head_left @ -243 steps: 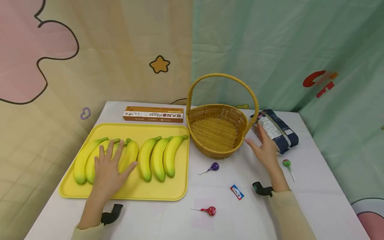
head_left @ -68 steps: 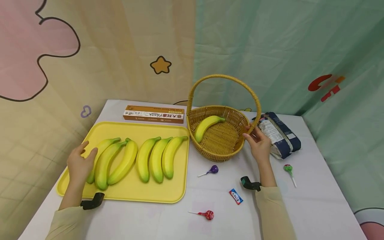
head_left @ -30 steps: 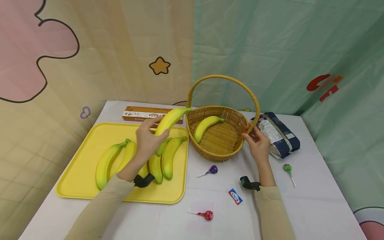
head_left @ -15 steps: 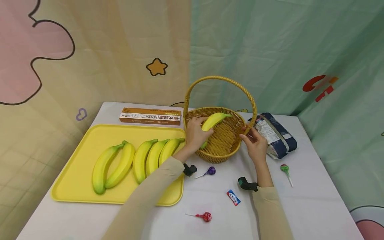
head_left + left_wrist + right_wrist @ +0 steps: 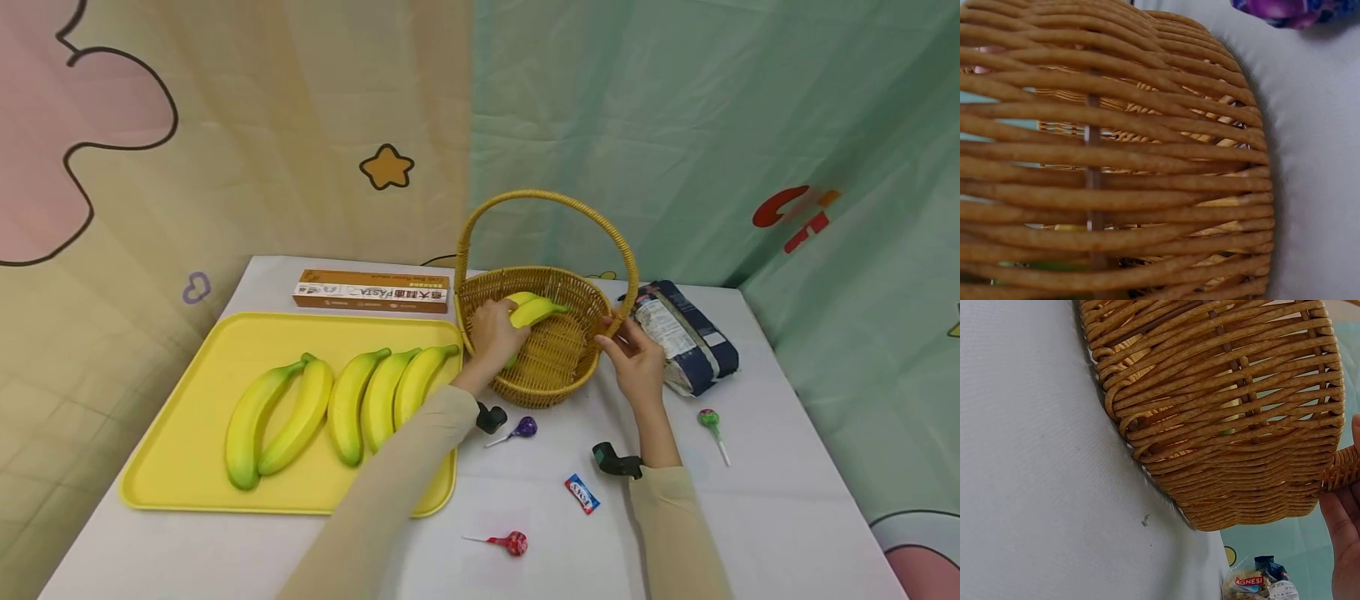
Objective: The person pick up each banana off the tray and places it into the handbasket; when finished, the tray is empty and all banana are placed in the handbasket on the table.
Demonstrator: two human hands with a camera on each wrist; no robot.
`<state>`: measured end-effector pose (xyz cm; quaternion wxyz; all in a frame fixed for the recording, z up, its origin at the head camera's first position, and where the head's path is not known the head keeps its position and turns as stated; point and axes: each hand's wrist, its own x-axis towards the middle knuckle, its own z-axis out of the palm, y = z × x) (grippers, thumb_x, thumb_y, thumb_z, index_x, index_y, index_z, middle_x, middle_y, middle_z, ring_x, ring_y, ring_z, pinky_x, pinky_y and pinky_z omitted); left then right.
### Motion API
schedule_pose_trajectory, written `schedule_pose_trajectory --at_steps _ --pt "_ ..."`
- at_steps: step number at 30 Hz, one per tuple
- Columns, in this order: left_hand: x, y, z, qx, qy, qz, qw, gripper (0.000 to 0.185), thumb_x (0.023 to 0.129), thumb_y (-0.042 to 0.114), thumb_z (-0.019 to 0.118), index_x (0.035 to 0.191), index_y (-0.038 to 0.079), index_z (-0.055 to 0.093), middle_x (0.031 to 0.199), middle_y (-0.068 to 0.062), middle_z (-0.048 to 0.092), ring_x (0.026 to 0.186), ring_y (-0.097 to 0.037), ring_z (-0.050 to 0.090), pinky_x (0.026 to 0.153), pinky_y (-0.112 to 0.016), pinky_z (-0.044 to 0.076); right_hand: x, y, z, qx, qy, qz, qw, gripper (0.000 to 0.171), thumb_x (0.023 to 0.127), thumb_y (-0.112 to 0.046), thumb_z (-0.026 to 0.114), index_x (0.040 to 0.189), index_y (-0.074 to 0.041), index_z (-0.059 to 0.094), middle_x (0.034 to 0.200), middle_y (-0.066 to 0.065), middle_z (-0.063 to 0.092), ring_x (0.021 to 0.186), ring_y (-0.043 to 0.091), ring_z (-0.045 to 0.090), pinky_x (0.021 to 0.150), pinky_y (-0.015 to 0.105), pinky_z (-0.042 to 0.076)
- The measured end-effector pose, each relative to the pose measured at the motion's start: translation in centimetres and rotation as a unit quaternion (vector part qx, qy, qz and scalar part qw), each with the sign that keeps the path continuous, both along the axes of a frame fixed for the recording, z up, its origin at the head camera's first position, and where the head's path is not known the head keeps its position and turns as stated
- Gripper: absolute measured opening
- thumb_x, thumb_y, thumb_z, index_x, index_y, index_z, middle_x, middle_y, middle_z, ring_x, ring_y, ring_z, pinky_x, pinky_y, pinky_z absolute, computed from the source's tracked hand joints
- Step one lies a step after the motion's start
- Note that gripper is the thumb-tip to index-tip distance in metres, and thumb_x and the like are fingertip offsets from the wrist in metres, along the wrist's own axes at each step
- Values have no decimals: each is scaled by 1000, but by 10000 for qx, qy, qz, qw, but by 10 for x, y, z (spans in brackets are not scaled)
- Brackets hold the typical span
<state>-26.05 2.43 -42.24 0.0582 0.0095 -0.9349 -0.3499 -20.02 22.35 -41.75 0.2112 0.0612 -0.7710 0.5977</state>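
A wicker basket (image 5: 557, 392) with a tall handle stands at the table's middle back. My left hand (image 5: 499, 327) reaches inside it and grips a yellow banana (image 5: 542, 310), which lies low over another banana (image 5: 519, 297) in the basket. My right hand (image 5: 628, 351) holds the basket's right rim at the foot of the handle. In the right wrist view the basket wall (image 5: 1229, 425) fills the frame and my fingers (image 5: 1342, 519) show at the right edge. The left wrist view shows only the basket weave (image 5: 1116, 162) close up. Several bananas (image 5: 360, 404) lie on the yellow tray (image 5: 187, 493).
A pasta box (image 5: 371, 292) lies behind the tray. A dark blue bag (image 5: 686, 333) lies right of the basket. On the white table are a purple lollipop (image 5: 527, 427), a green lollipop (image 5: 707, 417), a red lollipop (image 5: 514, 543) and a small wrapped candy (image 5: 582, 493).
My left hand lifted a banana off the tray, carried it right over the basket's rim and lowered it inside. My right hand stayed on the rim.
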Motion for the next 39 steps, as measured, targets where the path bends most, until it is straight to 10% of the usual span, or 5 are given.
schedule_pose_trajectory --at_steps 15,27,32,39 --pt "6 -1 1 -238 437 -203 9986 46 86 24 74 129 12 64 119 -11 62 105 -27 55 86 -38 48 -3 -1 -1 -97 -77 8 9999 46 88 2 67 132 8 56 119 31 63 111 33 64 84 12 51" --pt "75 -45 28 1083 698 -1290 9832 54 86 21 70 136 7 56 128 -17 55 120 -33 49 98 -51 43 -2 1 -2 -184 20 16 9998 45 87 5 66 131 10 56 118 34 62 111 37 64 82 11 52" --pt "99 -104 37 1154 834 -869 9860 58 87 21 70 140 9 51 137 -16 51 122 -34 48 99 -52 44 -1 3 -2 -200 -20 -60 9998 45 88 4 67 131 9 56 118 34 62 107 20 67 82 11 51" --pt "125 -206 46 1310 1554 695 9767 56 88 7 69 141 2 49 136 -23 48 118 -37 46 95 -47 42 -1 2 -3 -136 4 -10 9999 44 88 2 67 130 10 57 118 33 63 103 6 65 84 12 51"
